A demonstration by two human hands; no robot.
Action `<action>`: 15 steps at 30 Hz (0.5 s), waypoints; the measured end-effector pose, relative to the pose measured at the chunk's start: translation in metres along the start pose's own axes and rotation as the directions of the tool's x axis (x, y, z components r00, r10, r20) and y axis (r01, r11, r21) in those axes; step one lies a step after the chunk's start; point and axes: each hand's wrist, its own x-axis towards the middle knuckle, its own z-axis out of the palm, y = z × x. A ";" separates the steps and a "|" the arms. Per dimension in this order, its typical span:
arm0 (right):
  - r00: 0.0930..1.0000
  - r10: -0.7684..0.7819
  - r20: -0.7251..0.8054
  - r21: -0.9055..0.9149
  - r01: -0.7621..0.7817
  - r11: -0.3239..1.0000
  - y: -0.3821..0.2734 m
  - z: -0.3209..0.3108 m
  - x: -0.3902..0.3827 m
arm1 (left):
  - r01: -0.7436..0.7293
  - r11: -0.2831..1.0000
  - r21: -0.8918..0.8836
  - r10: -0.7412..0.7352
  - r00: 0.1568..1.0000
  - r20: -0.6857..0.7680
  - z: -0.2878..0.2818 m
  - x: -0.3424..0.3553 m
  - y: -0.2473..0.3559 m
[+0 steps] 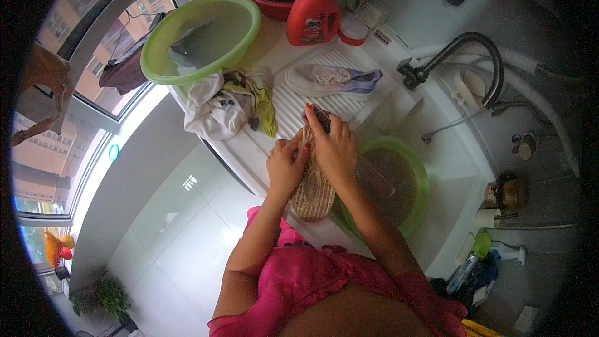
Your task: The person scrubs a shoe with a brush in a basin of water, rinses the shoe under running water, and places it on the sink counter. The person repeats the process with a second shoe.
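The head view shows both hands closed in on one shoe (315, 196), which is held sole up in front of the body, just left of a green basin (423, 193) in the sink. The left hand (287, 163) grips it narrowly from the side, fingers bent at its edge and thumb laid against the tan, patterned sole. The right hand (334, 150) is wrapped around a dark scrubbing tool (322, 119), thumb lengthwise along it, at the shoe's far end; it looks like a brush, though the fingers cover much of it. Beyond the hands, a second shoe (331, 81), white and purple, lies on the ribbed board (288, 109). A white cloth (212, 109) lies bunched to the left, near a red bottle (313, 19).
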 end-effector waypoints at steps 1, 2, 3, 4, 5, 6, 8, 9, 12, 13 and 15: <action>1.000 0.001 0.008 -0.002 -0.001 1.000 0.001 0.001 0.000 | 0.017 0.999 0.042 -0.017 1.000 0.009 -0.001 0.002 0.002; 1.000 0.002 0.017 -0.004 -0.002 1.000 0.001 0.001 0.000 | 0.033 0.996 0.084 -0.034 0.999 0.018 -0.001 0.004 0.004; 1.000 0.005 0.022 -0.006 -0.005 1.000 0.001 0.001 0.000 | 0.032 0.995 0.093 -0.034 0.999 0.023 -0.001 0.005 0.004; 1.000 0.007 0.027 -0.008 -0.007 1.000 0.001 0.001 0.000 | 0.032 0.994 0.101 -0.035 0.999 0.029 -0.001 0.006 0.005; 0.999 0.010 0.033 -0.010 -0.010 1.000 0.001 0.000 0.000 | 0.031 0.993 0.110 -0.035 0.999 0.034 -0.001 0.007 0.005; 0.999 0.010 0.034 -0.002 -0.010 1.000 0.001 -0.001 0.001 | 0.024 0.997 0.077 -0.028 0.998 0.052 0.000 0.008 0.000; 0.999 0.013 0.035 0.019 -0.014 1.000 0.000 0.000 0.002 | 0.010 1.000 0.015 -0.011 0.996 0.087 0.005 0.009 -0.016; 0.999 0.016 0.028 0.023 -0.017 1.000 0.001 0.000 0.001 | 0.007 1.000 -0.022 -0.004 0.993 0.114 0.002 0.009 -0.017; 1.000 0.019 0.004 0.026 -0.019 0.999 0.001 0.000 0.001 | 0.004 0.995 -0.102 0.012 0.987 0.158 -0.003 0.008 -0.017; 1.000 0.017 -0.006 0.022 -0.016 1.000 0.000 -0.001 0.001 | 0.004 0.994 -0.109 0.012 0.989 0.148 -0.002 0.007 -0.017; 1.000 0.012 -0.016 0.025 -0.012 1.000 0.000 -0.001 0.001 | 0.008 0.996 -0.085 0.003 0.993 0.122 0.000 0.006 -0.017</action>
